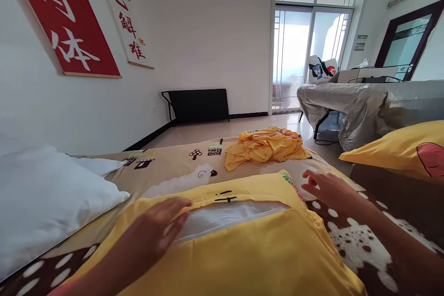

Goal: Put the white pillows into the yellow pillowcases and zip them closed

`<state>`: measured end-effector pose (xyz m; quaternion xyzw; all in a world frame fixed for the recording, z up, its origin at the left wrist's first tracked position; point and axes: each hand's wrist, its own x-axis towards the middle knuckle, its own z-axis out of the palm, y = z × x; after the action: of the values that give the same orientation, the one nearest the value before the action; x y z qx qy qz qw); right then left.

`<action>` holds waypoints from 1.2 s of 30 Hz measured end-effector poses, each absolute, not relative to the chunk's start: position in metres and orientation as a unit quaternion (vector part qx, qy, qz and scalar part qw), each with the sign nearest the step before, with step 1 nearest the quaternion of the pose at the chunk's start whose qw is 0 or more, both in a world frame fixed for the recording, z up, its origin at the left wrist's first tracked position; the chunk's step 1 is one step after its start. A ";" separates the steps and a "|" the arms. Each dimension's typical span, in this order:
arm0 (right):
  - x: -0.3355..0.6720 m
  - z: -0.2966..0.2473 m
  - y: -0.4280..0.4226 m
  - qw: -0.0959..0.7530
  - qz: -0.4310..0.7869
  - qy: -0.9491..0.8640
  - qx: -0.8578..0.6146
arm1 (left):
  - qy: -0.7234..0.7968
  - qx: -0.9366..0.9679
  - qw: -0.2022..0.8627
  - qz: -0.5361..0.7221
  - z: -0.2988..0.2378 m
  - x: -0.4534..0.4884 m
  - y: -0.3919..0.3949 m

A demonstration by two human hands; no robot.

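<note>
A yellow pillowcase (pixel 249 254) lies in front of me on the bed with a white pillow (pixel 222 217) inside it. Its opening runs crosswise, and the white pillow shows through the gap. My left hand (pixel 159 222) is closed on the flap's edge at the left end of this opening, fingers above and thumb below. Beside the far right corner of the pillowcase, my right hand (pixel 326 189) is raised with its fingers loosely bent and apart, holding nothing.
White pillows (pixel 52 199) lie at the left. A crumpled yellow cloth (pixel 267 145) rests on the patterned bed cover (pixel 180 185) at its far edge. Another yellow pillow (pixel 398 148) is at the right. Beyond stand a plastic-covered table (pixel 347 95) and a folded black frame (pixel 199 105).
</note>
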<state>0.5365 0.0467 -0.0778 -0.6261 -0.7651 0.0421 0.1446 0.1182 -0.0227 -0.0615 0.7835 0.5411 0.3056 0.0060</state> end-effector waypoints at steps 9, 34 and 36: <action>0.434 -0.061 0.055 0.203 0.069 -0.793 -0.570 | 0.143 0.970 -0.145 0.135 -0.126 0.311 0.003; 0.463 -0.095 0.075 0.066 -0.006 -0.833 -0.549 | 0.330 0.926 -0.015 0.184 -0.159 0.300 0.015; 0.462 -0.091 0.071 0.061 -0.013 -0.839 -0.541 | 0.342 0.924 0.012 0.172 -0.155 0.299 0.016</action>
<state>0.4620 0.0713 -0.0914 -0.5406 -0.8390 -0.0127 0.0606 0.2992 0.0158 -0.1552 0.9236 0.3424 0.1721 0.0121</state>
